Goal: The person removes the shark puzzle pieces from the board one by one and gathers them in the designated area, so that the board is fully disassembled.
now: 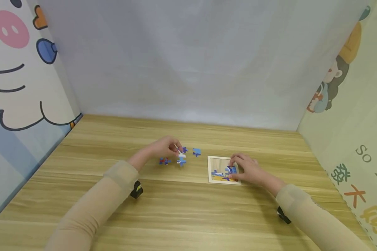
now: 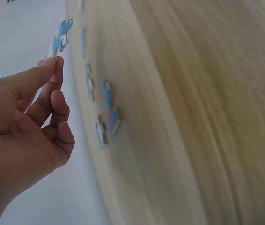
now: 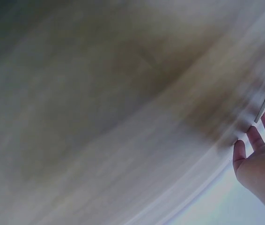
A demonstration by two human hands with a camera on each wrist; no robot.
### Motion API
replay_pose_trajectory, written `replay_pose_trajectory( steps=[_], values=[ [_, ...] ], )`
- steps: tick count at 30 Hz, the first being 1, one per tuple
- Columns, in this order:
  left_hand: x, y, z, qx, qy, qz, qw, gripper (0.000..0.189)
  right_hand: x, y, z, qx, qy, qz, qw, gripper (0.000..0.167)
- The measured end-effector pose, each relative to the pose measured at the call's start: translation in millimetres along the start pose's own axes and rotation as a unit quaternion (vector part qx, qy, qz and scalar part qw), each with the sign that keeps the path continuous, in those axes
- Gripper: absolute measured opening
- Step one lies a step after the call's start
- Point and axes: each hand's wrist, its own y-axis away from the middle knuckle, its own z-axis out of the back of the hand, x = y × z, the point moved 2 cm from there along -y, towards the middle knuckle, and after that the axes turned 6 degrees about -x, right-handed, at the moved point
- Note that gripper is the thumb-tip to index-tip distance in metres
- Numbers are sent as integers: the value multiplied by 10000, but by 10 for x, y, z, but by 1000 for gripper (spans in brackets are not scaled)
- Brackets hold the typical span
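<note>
My left hand (image 1: 167, 147) pinches a blue-and-white jigsaw piece (image 2: 62, 37) between thumb and index finger, raised over the table in the left wrist view. Its other fingers are loosely curled. Around it lie a red-and-blue piece (image 1: 164, 160), a purple-blue piece (image 1: 184, 150) and a light blue piece (image 1: 197, 152). The right hand (image 1: 249, 169) rests at the right side of a pale puzzle frame (image 1: 209, 170), thumb and fingertips spread over the fitted pieces (image 1: 219, 173). Those pieces fill the frame's lower and right parts; the hand hides some of them.
The wood-grain table (image 1: 182, 216) carries the puzzle to the right of the loose pieces. A plain pale curtain (image 1: 188, 62) stands behind it, with printed cloth panels at left and right. Dark wrist cameras (image 1: 137, 189) sit under both sleeves.
</note>
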Motion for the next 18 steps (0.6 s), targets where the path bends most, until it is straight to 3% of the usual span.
replay_pose_trajectory(
  steps=[6, 18],
  values=[
    [85, -14, -35, 14, -63, 148, 9999, 14, -13, -2, -10, 16, -2, -11, 10000, 35],
    [78, -35, -74, -17, -504, 313, 9982, 13, 2, -1, -6, 0, -42, -43, 10000, 35]
  ],
)
